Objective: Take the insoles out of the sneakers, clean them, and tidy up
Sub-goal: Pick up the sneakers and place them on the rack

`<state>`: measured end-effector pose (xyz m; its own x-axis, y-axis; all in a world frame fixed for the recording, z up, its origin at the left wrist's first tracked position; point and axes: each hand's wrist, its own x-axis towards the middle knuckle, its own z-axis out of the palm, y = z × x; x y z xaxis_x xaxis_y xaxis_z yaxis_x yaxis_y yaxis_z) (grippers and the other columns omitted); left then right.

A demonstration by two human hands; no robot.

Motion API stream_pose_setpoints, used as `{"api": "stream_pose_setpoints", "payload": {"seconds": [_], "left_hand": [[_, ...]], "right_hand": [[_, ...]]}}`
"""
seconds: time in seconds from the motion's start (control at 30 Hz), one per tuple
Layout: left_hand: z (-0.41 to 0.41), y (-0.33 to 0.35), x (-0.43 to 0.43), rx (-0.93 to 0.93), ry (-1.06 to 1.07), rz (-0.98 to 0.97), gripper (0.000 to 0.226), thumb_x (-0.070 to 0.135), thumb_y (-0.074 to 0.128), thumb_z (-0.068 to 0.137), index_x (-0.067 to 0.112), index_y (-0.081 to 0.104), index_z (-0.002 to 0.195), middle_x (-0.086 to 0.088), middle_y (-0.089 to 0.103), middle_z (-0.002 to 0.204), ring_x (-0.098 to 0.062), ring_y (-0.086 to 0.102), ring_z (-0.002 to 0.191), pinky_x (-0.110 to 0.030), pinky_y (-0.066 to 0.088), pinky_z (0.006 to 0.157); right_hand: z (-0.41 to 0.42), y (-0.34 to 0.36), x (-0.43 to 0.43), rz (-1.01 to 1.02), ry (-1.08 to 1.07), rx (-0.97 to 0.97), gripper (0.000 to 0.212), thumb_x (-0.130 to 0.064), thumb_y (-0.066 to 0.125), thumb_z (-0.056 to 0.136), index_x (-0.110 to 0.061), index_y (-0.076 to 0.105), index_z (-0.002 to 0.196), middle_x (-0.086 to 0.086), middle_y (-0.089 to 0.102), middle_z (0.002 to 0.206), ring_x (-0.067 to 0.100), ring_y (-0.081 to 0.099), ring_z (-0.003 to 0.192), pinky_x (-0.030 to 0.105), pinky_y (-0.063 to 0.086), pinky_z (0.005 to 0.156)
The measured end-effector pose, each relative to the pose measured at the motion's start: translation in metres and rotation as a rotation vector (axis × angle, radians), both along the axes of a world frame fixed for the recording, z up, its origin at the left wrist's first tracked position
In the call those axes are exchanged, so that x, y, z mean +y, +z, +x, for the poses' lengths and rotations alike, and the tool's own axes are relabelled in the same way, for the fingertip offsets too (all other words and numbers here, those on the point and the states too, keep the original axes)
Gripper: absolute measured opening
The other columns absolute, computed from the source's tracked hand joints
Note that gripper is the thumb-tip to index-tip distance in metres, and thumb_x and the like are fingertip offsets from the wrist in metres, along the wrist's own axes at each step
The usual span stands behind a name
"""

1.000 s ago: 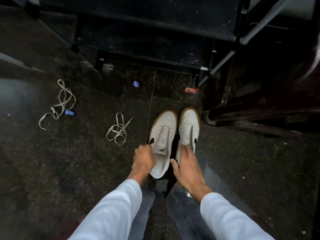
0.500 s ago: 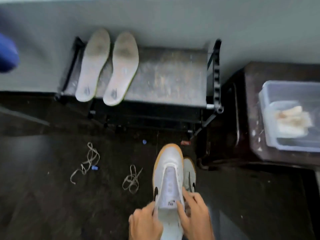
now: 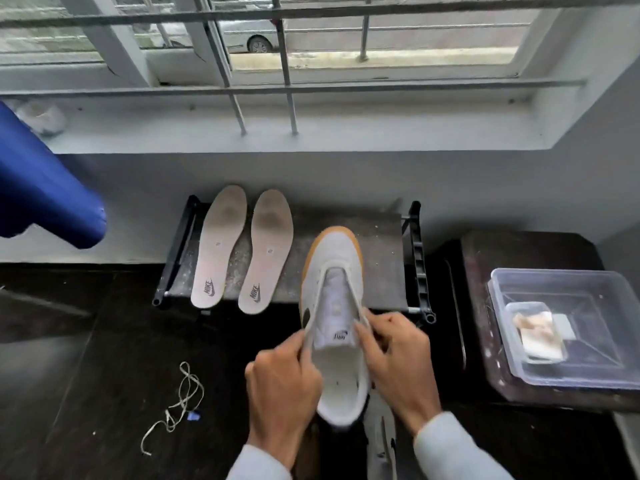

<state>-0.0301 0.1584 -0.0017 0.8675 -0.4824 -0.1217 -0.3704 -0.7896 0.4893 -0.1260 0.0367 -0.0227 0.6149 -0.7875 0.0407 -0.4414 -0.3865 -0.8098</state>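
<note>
both insoles (image 3: pixel 221 251) out, side by side on rack (image 3: pixel 381 258), tops look grimy. sneaker (image 3: pixel 332 268) held up near rack, left hand (image 3: pixel 284 382) and right hand (image 3: pixel 398 365) each gripping a collar side. other sneaker (image 3: pixel 381 445) and lace (image 3: pixel 180 400) on floor. cleaning and tidying likely left.

Daylight from the window (image 3: pixel 415 39), a dim floor (image 3: pixel 104 393), a soft wide-angle picture.

Flat, even light comes through the window onto the sill (image 3: pixel 311 140) and the pale wall (image 3: pixel 485 188), the brightest parts. The dark floor and the cabinet (image 3: pixel 519 258) on the right are murky and show little detail. Shadows are soft-edged, and a weak grey sheen lies on the floor at left. The window bars (image 3: pixel 381 87) and the sill bow towards the edges. The left hand (image 3: pixel 284 386), the right hand (image 3: pixel 398 362) and the heel of the sneaker (image 3: pixel 332 265) show slight motion blur. The blue shape (image 3: pixel 41 192) at the left edge is out of focus.
</note>
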Motion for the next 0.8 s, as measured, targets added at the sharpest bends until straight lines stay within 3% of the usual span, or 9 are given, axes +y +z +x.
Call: {"api": "stream_pose_setpoints", "payload": {"seconds": [0.2, 0.4, 0.7, 0.8], "left_hand": [[0.087, -0.022, -0.069, -0.022, -0.09, -0.066, 0.016, 0.019, 0.058, 0.09, 0.012, 0.072, 0.085, -0.02, 0.073, 0.078, -0.048, 0.063, 0.077, -0.041, 0.049, 0.064], [0.122, -0.05, -0.106, 0.029, -0.111, -0.05, 0.021, 0.016, 0.051, 0.087, 0.012, 0.071, 0.092, -0.02, 0.073, 0.087, -0.048, 0.062, 0.086, -0.043, 0.05, 0.075], [0.123, -0.069, -0.115, 0.049, -0.144, -0.076, 0.016, 0.01, 0.053, 0.083, 0.012, 0.068, 0.086, -0.021, 0.071, 0.08, -0.049, 0.061, 0.08, -0.042, 0.048, 0.07], [0.119, -0.069, -0.112, 0.007, -0.173, -0.087, 0.018, 0.021, 0.052, 0.091, 0.016, 0.069, 0.096, -0.017, 0.074, 0.083, -0.046, 0.063, 0.082, -0.042, 0.049, 0.068]], "right_hand": [[0.087, -0.009, -0.067, -0.06, -0.014, 0.121, 0.02, -0.028, 0.064, 0.089, -0.011, 0.076, 0.091, 0.006, 0.063, 0.074, 0.019, 0.06, 0.072, 0.033, 0.048, 0.067], [0.128, -0.031, -0.107, -0.083, -0.038, 0.207, 0.02, -0.028, 0.063, 0.088, -0.012, 0.076, 0.089, 0.004, 0.063, 0.075, 0.019, 0.06, 0.072, 0.034, 0.05, 0.069], [0.139, -0.052, -0.119, -0.059, -0.033, 0.209, 0.017, -0.025, 0.067, 0.087, -0.015, 0.077, 0.097, 0.001, 0.066, 0.078, 0.017, 0.062, 0.073, 0.04, 0.054, 0.073], [0.136, -0.05, -0.117, -0.022, -0.018, 0.197, 0.018, -0.03, 0.065, 0.089, -0.019, 0.076, 0.099, -0.001, 0.069, 0.082, 0.014, 0.064, 0.078, 0.04, 0.054, 0.077]]}}
